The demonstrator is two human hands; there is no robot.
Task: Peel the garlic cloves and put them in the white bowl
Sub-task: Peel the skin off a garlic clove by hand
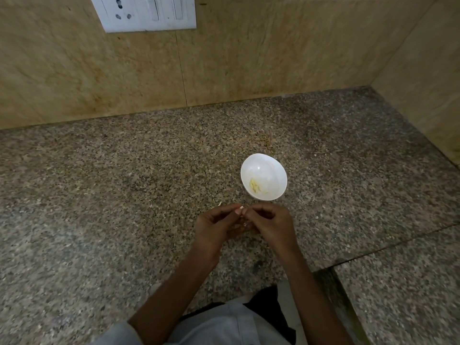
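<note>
A white bowl (263,177) stands on the speckled granite counter, holding a few pale peeled garlic cloves (256,186) at its bottom left. Just in front of the bowl my left hand (216,226) and my right hand (268,224) meet fingertip to fingertip. Both pinch a small garlic clove (242,209), of which only a pale tip shows between the fingers. A thin scrap of garlic skin (220,203) lies on the counter right behind my left hand.
The granite counter (124,195) runs back to a beige stone wall (224,58) and a side wall on the right. A white switch and socket plate (146,12) sits high on the back wall. A seam and step in the counter lie at the right front.
</note>
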